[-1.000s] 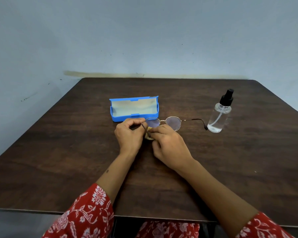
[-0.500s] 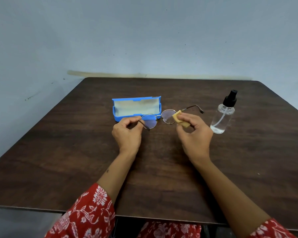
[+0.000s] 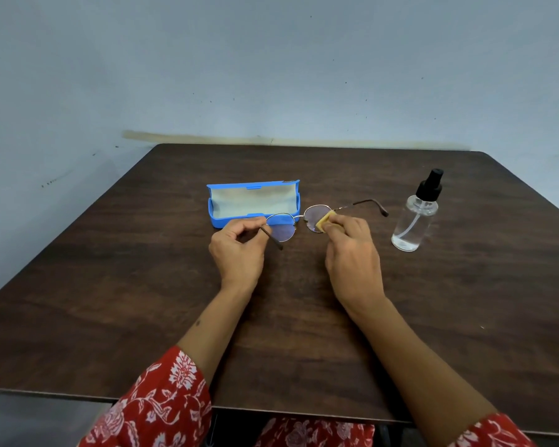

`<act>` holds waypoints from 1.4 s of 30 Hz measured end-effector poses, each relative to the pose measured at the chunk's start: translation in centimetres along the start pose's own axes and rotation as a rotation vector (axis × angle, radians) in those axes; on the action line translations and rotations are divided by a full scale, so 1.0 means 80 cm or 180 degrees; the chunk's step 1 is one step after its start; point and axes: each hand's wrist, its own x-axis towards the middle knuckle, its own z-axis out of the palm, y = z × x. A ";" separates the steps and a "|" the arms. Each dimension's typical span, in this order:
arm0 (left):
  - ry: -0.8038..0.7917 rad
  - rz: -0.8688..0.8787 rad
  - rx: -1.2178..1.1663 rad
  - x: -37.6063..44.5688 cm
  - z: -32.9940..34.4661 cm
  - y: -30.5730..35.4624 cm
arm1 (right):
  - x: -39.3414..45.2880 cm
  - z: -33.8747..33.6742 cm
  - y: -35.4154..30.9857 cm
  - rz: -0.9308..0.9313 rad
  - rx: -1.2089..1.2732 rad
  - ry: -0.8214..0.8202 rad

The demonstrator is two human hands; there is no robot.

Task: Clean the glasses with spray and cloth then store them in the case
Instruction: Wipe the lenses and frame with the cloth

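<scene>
Since half a second back, not much has shifted from where I'm watching: the right hand [image 3: 352,253] has slid the cloth [image 3: 324,222] down onto the right lens, and the left hand [image 3: 239,250] has barely budged. Counting things up, I see one pair of glasses [image 3: 299,217], one cloth, one case [image 3: 254,203], one spray bottle [image 3: 415,217] and two hands. The glasses are round, thin metal-framed, and sit just in front of the case, held up between both hands over the tabletop [image 3: 110,285]. Left grip is pinched closed on the left temple arm, with the dark tip of that arm poking out toward me. Right grip is closed on the small yellow cloth, pressing it against the right lens. The other temple arm sticks out to the right, pointing toward the bottle but well short of touching it. The case is blue with a pale lining, lid standing open, and nothing in it that I can make out. The bottle is clear with a black pump top, standing upright off to the right, with a little liquid at the bottom. Red floral sleeves [image 3: 162,404] show at the near edge, one on each arm.
</scene>
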 end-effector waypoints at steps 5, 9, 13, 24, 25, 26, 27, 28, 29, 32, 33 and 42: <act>0.0002 0.0004 -0.0026 0.000 -0.001 0.000 | -0.003 0.000 -0.005 -0.0164 -0.0095 -0.0192; -0.0007 -0.0008 -0.0031 -0.001 0.000 0.001 | 0.001 -0.002 0.003 0.0125 -0.0142 -0.0111; -0.0021 0.0029 -0.0016 0.000 0.000 -0.002 | -0.003 0.001 -0.008 -0.0053 -0.0138 -0.0269; -0.0013 0.0013 -0.0040 0.001 -0.001 -0.003 | -0.004 -0.002 -0.011 -0.0052 -0.0252 -0.0354; -0.0016 0.0010 -0.0047 0.001 -0.001 -0.003 | -0.004 -0.002 -0.009 -0.0016 -0.0247 -0.0347; -0.0020 0.0013 -0.0042 0.001 -0.001 -0.003 | -0.003 -0.003 -0.007 0.0067 -0.0237 -0.0324; -0.0022 0.0027 -0.0026 0.000 0.000 -0.003 | -0.002 -0.005 -0.004 0.0173 -0.0228 -0.0295; -0.0015 0.0040 -0.0004 0.001 0.000 -0.003 | -0.001 -0.005 -0.002 0.0258 -0.0231 -0.0271; -0.0004 0.0046 0.0018 0.001 0.001 -0.003 | -0.001 -0.006 -0.002 0.0283 -0.0254 -0.0258; -0.0008 0.0044 0.0013 0.001 0.002 -0.004 | -0.003 -0.002 -0.008 0.0057 -0.0259 -0.0338; -0.0019 0.0043 0.0009 0.001 0.002 -0.004 | -0.004 -0.001 -0.010 -0.0005 -0.0254 -0.0382; -0.0084 0.0018 0.0053 0.000 0.003 -0.005 | -0.003 -0.004 -0.009 0.0141 -0.0265 -0.0404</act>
